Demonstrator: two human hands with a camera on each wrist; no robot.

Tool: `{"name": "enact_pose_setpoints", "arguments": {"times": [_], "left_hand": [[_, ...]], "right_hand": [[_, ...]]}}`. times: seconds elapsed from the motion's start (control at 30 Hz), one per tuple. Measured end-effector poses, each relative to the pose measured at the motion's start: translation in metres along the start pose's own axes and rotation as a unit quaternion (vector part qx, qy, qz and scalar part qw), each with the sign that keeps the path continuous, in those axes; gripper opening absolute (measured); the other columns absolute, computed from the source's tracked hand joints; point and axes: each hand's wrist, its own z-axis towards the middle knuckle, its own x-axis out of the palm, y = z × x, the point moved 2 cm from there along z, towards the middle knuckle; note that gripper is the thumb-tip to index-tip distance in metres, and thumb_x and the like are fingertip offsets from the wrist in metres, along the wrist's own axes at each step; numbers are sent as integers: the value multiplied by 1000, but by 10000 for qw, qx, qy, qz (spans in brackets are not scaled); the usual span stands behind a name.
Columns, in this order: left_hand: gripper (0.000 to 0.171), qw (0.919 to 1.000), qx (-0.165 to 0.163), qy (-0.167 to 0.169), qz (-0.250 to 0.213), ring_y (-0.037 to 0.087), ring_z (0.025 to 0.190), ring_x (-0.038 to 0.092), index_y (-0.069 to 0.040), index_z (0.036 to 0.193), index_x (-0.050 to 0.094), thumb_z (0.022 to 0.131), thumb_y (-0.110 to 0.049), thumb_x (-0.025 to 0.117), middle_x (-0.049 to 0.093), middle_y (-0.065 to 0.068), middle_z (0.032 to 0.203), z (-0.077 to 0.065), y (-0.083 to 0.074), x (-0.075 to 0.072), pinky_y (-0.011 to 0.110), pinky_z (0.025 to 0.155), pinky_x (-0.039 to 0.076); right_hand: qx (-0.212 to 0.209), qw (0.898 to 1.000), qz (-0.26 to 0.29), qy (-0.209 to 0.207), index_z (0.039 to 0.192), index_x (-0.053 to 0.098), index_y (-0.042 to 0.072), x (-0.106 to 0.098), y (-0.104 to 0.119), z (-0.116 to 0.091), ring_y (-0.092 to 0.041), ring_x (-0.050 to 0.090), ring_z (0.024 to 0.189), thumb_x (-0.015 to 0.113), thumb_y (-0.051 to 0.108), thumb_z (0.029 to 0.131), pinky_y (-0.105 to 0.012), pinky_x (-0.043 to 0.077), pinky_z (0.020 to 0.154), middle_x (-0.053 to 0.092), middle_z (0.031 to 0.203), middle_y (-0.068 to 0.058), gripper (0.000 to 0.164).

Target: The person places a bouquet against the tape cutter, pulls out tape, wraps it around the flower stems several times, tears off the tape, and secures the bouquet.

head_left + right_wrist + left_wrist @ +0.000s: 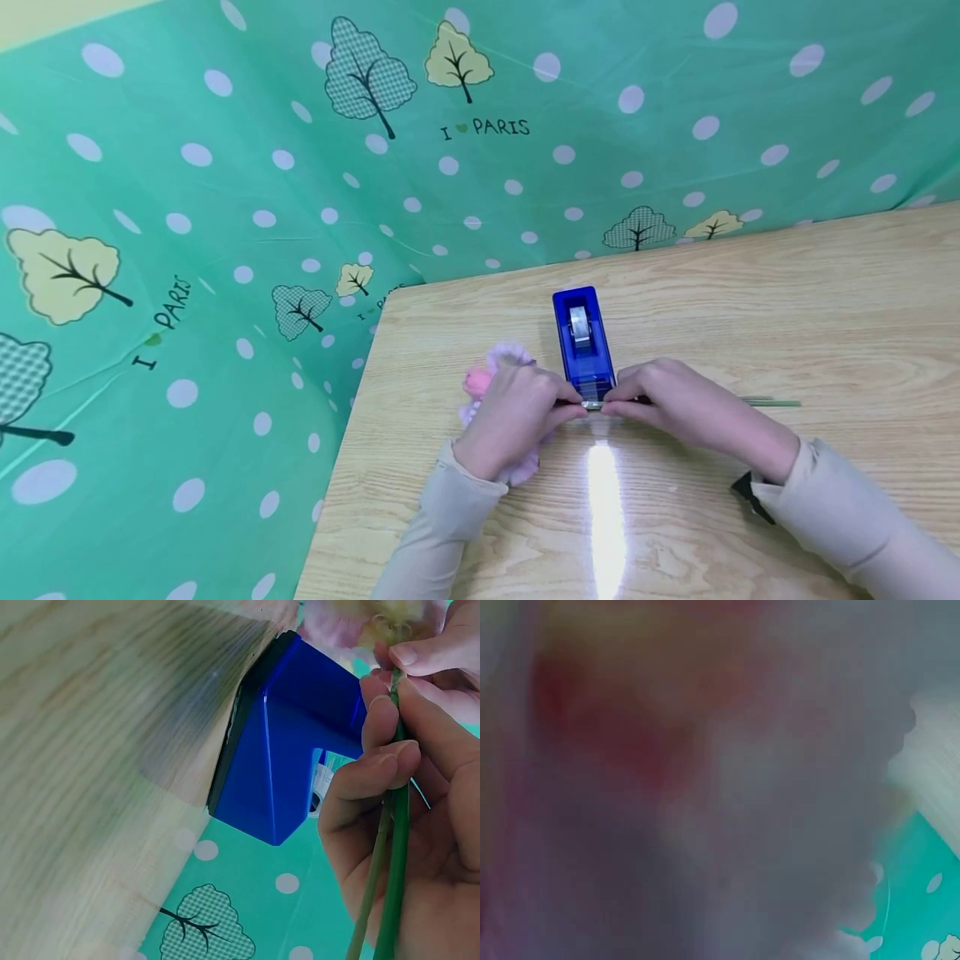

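Note:
A blue tape dispenser [585, 354] with a roll of clear tape [579, 325] stands on the table, its front end toward me. Just in front of it, both hands pinch green flower stems [395, 847]. My left hand [517, 412] holds them near the blossoms, thumb and index finger meeting there. Fingers of my right hand [427, 795] curl round the stems close beside it. Stem ends [772, 402] stick out past the right hand. Pink and pale purple flowers [477, 383] show around the left hand, partly hidden by it. Blurred petals [780, 787] fill most of the left wrist view.
The wooden table [825, 317] meets a green dotted cloth [525, 200] at its back and left sides. A small black object [750, 497] shows by the right sleeve. Bright glare [606, 517] lies on the tabletop in front of the hands.

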Motion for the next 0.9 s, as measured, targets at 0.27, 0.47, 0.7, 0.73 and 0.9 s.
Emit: {"name": "enact_pose_setpoints", "arguments": {"times": [0.27,0.47,0.7,0.73,0.9], "left_hand": [[14,9996,-33,-123,259,0,64,65,-23,82,79,85,-37,77,74,-13,76,-2,-3,-1,19,69,52],[15,9990,28,-139,423,-2,60,62,-25,79,78,84,-39,78,72,-15,73,-3,-5,-2,20,66,51],[14,9987,118,-182,454,-1,60,63,-24,78,78,84,-37,79,72,-15,72,-3,-5,-2,13,57,46],[14,9987,130,-182,461,-1,60,63,-24,78,78,84,-37,79,72,-14,73,-2,-5,-2,13,57,45],[14,9986,165,-200,452,0,61,63,-23,80,78,84,-36,79,73,-14,74,-2,-6,-2,11,57,44]], "right_hand": [[-141,9997,-142,-156,91,79,20,-2,4,-1,4,62,73,73,19,91,-22,55,67,70,82,15,7],[-110,9996,-222,-132,90,79,22,-2,6,-1,4,63,73,75,19,89,-23,56,67,70,81,16,6],[346,9988,321,143,88,77,20,0,3,1,2,54,63,61,37,98,-23,49,59,65,74,13,25],[427,9979,431,230,86,76,20,0,3,0,1,52,60,58,38,100,-22,47,58,64,71,12,29],[517,9946,747,500,87,75,19,0,2,0,-1,48,55,57,32,101,-22,45,55,61,64,12,26]]}}
